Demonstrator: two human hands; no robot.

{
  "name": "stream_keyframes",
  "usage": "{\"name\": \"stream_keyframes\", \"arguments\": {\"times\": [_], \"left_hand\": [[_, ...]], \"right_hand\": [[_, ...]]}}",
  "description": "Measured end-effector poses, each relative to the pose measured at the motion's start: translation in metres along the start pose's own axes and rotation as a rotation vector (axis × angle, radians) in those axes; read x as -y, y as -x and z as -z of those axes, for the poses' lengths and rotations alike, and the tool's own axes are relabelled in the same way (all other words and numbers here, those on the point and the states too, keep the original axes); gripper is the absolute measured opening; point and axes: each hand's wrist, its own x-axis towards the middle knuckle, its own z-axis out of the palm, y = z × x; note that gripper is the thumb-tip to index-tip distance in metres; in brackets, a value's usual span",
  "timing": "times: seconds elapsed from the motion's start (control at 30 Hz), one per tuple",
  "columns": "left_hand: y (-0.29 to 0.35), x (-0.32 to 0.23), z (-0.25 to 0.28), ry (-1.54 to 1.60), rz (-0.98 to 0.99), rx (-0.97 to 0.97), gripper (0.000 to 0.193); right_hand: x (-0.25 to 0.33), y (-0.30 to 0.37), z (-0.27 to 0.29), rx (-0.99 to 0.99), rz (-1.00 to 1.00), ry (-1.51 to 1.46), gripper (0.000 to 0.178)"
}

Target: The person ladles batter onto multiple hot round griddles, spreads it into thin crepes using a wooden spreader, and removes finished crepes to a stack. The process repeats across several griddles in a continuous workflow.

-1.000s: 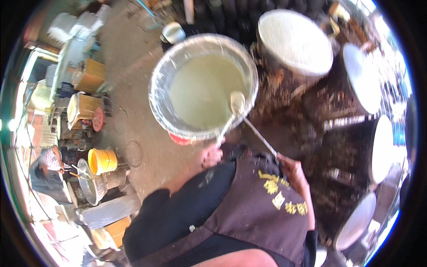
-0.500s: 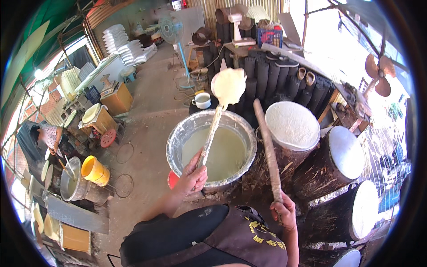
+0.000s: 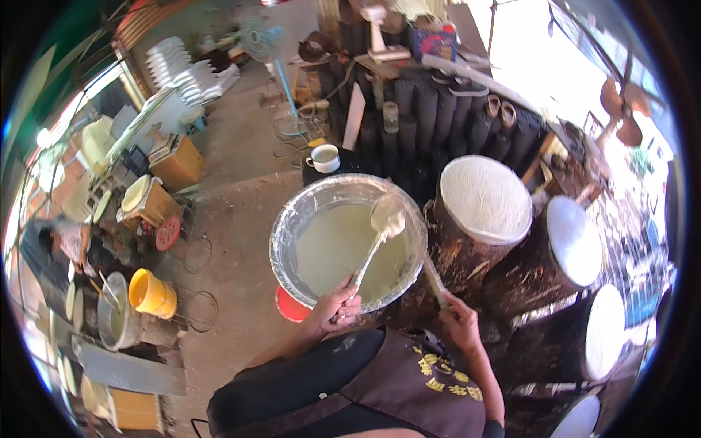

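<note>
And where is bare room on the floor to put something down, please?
Bare floor lies between the large basin and the red stool. Right of the basin, pale-topped drums crowd close; behind it, the mug and black cylinders seem to leave little room.

I see daylight flooding in from the upper right, burning the opening (image 3: 522,47) to blank white and washing out the mesh (image 3: 639,255). The black cylinders (image 3: 409,128) sink into shade, while the floor (image 3: 234,241) reads evenly dim. The ladle (image 3: 388,217) and stick (image 3: 434,283) look smeared to me. Fisheye curvature bends my margins into a black rim.
</note>
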Motion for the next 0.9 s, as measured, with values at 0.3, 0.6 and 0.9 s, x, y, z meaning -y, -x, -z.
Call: {"name": "stream_keyframes", "arguments": {"times": [0.3,0.6,0.9], "left_hand": [[-0.079,-0.006,-0.052,-0.512,0.258,0.086,0.062],[-0.172,0.124,-0.148,-0.553,0.791,0.444,0.051],[-0.168,0.378,-0.315,-0.793,1.305,0.836,0.046]], "right_hand": [[0.011,0.089,0.019,-0.347,-0.411,-0.490,0.051],[-0.010,0.265,0.028,-1.009,-0.506,-0.154,0.047],[0.018,0.437,0.031,-1.710,-0.643,0.235,0.045]]}}
